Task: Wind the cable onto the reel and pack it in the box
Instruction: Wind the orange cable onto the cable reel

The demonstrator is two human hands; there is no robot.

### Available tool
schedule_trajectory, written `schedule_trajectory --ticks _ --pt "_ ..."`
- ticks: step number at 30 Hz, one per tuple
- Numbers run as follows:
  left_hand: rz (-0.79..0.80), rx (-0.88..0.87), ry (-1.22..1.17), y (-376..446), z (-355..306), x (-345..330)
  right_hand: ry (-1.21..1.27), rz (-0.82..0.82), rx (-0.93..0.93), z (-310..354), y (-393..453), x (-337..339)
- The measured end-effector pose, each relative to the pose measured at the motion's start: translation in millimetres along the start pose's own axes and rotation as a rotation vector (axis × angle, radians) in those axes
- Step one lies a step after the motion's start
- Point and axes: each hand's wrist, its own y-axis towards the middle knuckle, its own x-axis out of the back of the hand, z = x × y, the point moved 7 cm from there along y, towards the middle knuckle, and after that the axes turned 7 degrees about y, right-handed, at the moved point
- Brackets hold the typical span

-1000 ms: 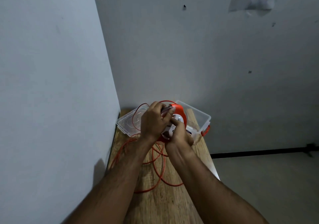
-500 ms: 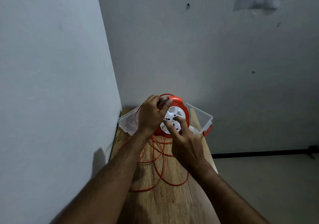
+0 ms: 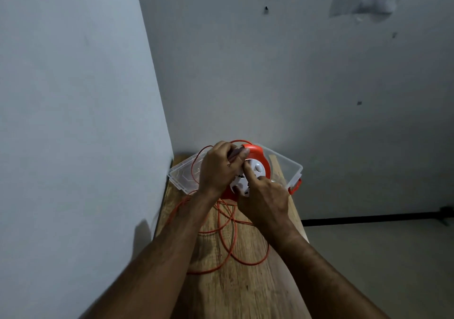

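Note:
An orange cable reel [image 3: 262, 161] with a white socket face is held upright above the wooden table, just in front of a clear plastic box [image 3: 181, 173]. My left hand [image 3: 218, 166] grips the reel's top handle. My right hand [image 3: 264, 198] presses its fingers on the white centre of the reel. Loose orange cable [image 3: 231, 242] lies in loops on the table below the reel, and one strand arcs up over the box behind my left hand.
The narrow wooden table [image 3: 240, 282] stands in a corner, with a wall close on the left and another behind. An orange latch [image 3: 294, 187] sits on the box's right end. Floor with a dark skirting line [image 3: 368, 219] lies to the right.
My right hand has moved up and left across the reel's white face, from an open-fingered touch to a closer grip. The cable loops on the table have shifted slightly.

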Motion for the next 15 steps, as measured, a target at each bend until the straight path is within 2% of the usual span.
schedule_trajectory --ticks 3,9,13,15 --pt "-0.003 0.002 0.002 -2.5 0.9 -0.7 0.078 -0.036 -0.044 -3.1 4.0 0.8" --pt "-0.020 0.003 0.037 -3.2 -0.7 -0.1 0.246 -0.099 -0.254 -16.0 3.0 -0.1" --pt "-0.033 0.001 0.031 -4.7 -3.7 -0.8 0.538 -0.209 -0.497 -24.4 -3.2 -0.4" --pt "-0.037 0.011 0.024 -5.2 -5.6 -1.7 0.685 -0.261 -0.686 -25.8 -10.6 -2.5"
